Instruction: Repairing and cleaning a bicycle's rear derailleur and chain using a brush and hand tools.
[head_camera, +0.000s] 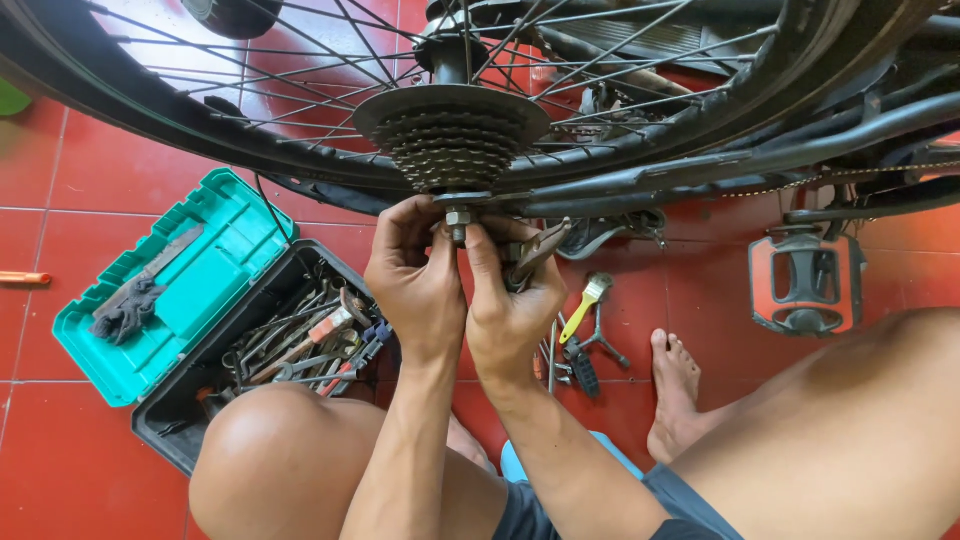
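Nearest to us are our own bare knees and forearms, which rise together toward the middle of the view. Our left hand (418, 285) is curled shut, its thumb and fingertips pinching at the axle nut (458, 217) from the left. Our right hand (512, 300) presses against it from the right, forefinger reaching up to the same nut, while its other fingers are closed around a brownish tool (538, 250) whose kind we cannot tell. Both hands touch each other, and neither is clearly nearer the nut; it sits just above and between our fingertips.

The nut is on the end of the axle, directly under the stack of sprockets (452, 140), so the axle's long line runs up and away from us into the rear wheel (300, 120). The dark frame tube (720, 165) reaches off to the right from that same spot.

Beyond the hands, on the red tiled floor (60, 180), an open toolbox (215, 300) with a teal lid lies to the left, full of wrenches and pliers. A yellow-handled brush (585, 305) lies just right of our wrist, and an orange pedal (805, 280) sits farther right.
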